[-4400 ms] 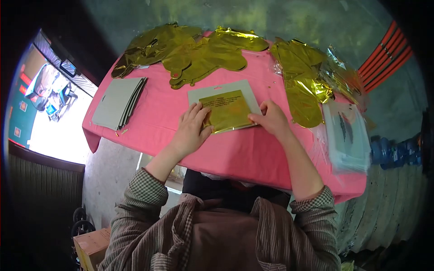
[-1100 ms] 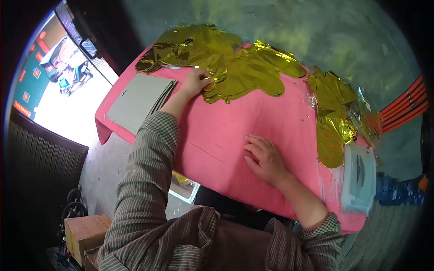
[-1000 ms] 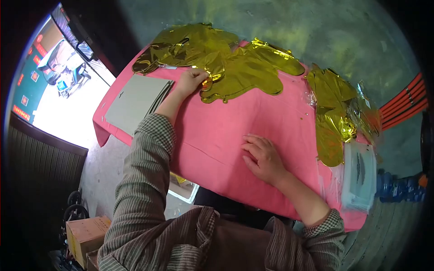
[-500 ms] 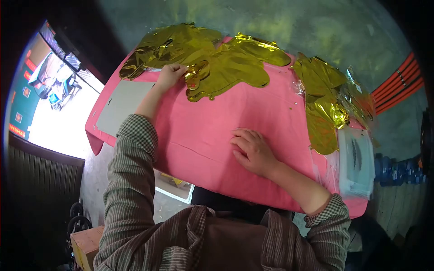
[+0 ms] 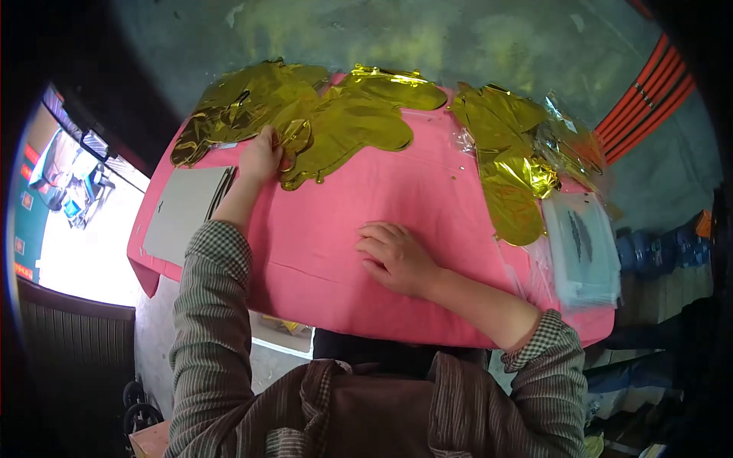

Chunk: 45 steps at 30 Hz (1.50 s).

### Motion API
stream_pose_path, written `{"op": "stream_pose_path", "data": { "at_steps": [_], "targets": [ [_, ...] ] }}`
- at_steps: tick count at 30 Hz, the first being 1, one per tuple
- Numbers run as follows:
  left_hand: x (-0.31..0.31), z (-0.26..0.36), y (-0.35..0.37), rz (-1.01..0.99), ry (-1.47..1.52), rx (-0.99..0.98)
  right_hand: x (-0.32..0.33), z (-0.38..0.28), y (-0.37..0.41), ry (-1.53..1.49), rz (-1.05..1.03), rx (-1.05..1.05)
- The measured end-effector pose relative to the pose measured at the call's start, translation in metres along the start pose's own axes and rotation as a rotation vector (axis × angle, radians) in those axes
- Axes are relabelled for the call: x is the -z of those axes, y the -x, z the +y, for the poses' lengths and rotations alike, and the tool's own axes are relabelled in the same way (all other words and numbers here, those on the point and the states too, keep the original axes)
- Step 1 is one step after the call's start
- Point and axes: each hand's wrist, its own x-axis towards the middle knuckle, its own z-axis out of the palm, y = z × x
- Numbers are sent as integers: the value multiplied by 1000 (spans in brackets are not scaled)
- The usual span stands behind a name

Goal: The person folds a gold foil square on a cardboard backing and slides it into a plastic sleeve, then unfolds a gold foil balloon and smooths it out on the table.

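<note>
Flat gold foil balloons (image 5: pixel 347 126) lie along the far side of a table with a pink cloth (image 5: pixel 328 229). My left hand (image 5: pixel 261 155) is closed at the near left edge of this foil, its fingers pinched on it. My right hand (image 5: pixel 397 259) rests on the pink cloth near the middle, fingers spread a little, holding nothing. More gold foil (image 5: pixel 515 164) lies on the right side of the table, with clear plastic wrapping beside it.
A grey board (image 5: pixel 187 210) lies at the table's left. At the right end is a stack of clear plastic bags (image 5: pixel 584 252). Orange-red pipes (image 5: pixel 645 99) run beyond the far right corner. A dark chair back (image 5: pixel 76 343) stands at lower left.
The view has turned, so the table sits further left in it. My left hand stays at the foil's edge, its wrist bent a little differently. My right hand still rests on the cloth.
</note>
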Motion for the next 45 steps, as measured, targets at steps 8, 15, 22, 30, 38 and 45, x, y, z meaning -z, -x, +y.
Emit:
{"op": "stream_pose_path", "data": {
  "at_steps": [8,15,22,30,38,45],
  "targets": [
    [-22,-49,-28,70,776,85,4,28,-51,-60,-90,-8],
    [-9,-32,-16,62,536,125,-28,61,-123,19,90,-9],
    [17,-14,-9,14,459,-34,-61,51,-194,148,30,-105],
    [126,-63,-47,512,309,4,-83,58,-206,166,-210,-352],
    [301,-236,-108,1467,1315,-26,-83,60,-204,198,-215,-339],
    [254,-92,-66,917,522,-250,-91,62,-203,191,-145,-315]
  ]
}}
